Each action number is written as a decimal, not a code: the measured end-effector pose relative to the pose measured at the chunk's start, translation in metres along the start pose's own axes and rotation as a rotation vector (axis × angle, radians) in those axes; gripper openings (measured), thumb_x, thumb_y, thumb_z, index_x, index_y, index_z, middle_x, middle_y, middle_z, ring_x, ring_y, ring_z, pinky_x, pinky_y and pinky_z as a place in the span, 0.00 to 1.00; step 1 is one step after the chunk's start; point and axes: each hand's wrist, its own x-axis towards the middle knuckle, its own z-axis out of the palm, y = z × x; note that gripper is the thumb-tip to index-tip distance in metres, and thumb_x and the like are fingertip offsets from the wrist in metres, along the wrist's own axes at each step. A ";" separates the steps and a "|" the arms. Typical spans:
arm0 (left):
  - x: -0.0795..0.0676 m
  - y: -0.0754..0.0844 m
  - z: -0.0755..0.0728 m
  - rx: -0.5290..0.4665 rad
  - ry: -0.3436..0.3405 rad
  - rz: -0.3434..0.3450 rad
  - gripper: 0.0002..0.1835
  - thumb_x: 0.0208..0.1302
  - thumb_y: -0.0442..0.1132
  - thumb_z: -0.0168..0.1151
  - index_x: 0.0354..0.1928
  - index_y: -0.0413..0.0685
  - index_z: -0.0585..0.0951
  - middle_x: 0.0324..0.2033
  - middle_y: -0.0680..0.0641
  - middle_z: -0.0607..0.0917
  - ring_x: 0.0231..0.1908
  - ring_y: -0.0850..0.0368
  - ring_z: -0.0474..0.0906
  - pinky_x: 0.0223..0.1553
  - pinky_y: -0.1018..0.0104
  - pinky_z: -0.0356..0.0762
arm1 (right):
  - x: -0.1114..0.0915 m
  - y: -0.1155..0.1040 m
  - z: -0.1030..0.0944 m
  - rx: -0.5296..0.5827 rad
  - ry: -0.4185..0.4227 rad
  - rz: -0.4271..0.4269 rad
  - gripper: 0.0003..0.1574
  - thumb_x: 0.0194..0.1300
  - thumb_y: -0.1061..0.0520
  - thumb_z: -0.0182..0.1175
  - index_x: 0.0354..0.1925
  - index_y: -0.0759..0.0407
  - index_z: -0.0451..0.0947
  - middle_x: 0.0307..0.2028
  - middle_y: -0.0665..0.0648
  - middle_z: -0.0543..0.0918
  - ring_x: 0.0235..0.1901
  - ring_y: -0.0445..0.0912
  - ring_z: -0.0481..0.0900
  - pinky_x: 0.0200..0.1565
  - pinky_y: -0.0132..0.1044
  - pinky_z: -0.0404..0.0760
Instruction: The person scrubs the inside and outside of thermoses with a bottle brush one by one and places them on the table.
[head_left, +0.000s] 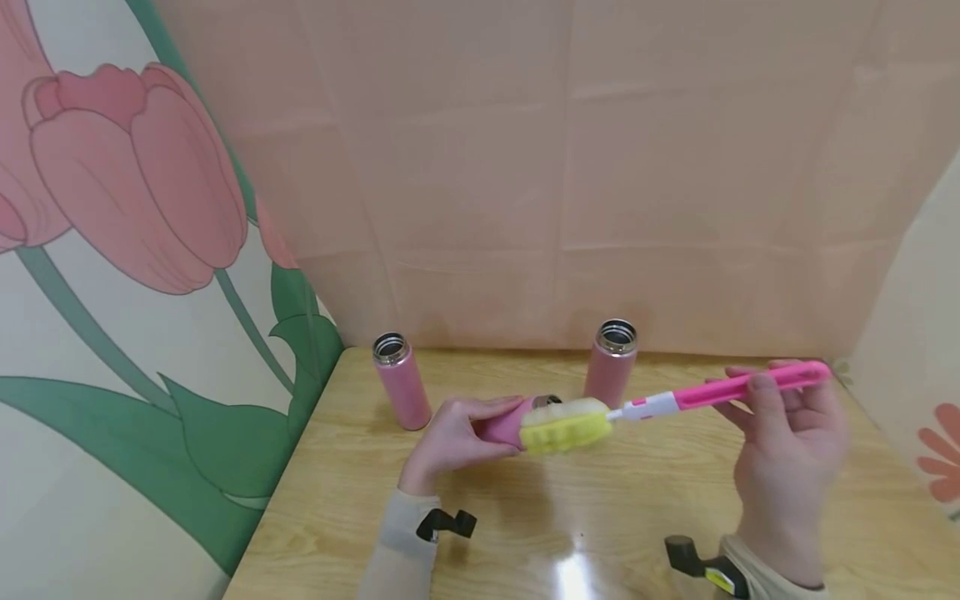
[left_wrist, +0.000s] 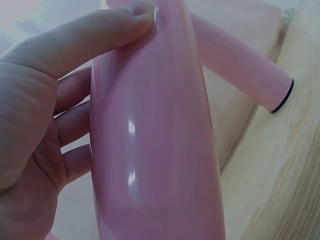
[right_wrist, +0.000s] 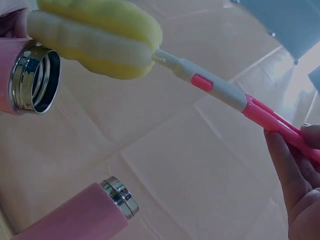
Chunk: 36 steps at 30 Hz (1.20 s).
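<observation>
My left hand [head_left: 453, 437] grips a pink metal bottle [head_left: 498, 427], which lies tilted above the table with its mouth toward the right. In the left wrist view, the thumb lies along the bottle's glossy side [left_wrist: 155, 125]. My right hand [head_left: 787, 437] holds a sponge bottle brush [right_wrist: 217, 87] by its pink handle. In the head view, its yellow and white sponge head [head_left: 566, 429] overlaps the bottle's mouth. The right wrist view shows the sponge outside the bottle, beside the open steel rim [right_wrist: 35, 80].
Two more pink bottles without lids stand upright at the back of the wooden table [head_left: 510, 517]: one on the left [head_left: 408, 392], another behind the brush [head_left: 609, 371]. A plain cloth [head_left: 480, 167] hangs behind the table. A tulip-patterned wall [head_left: 135, 183] borders the left side.
</observation>
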 end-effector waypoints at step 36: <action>0.001 0.003 0.001 -0.005 0.014 0.004 0.36 0.53 0.36 0.87 0.66 0.45 0.84 0.63 0.50 0.85 0.64 0.56 0.82 0.64 0.61 0.79 | 0.007 0.018 0.002 -0.009 0.110 -0.018 0.23 0.67 0.66 0.73 0.50 0.78 0.73 0.41 0.74 0.85 0.39 0.59 0.92 0.40 0.51 0.87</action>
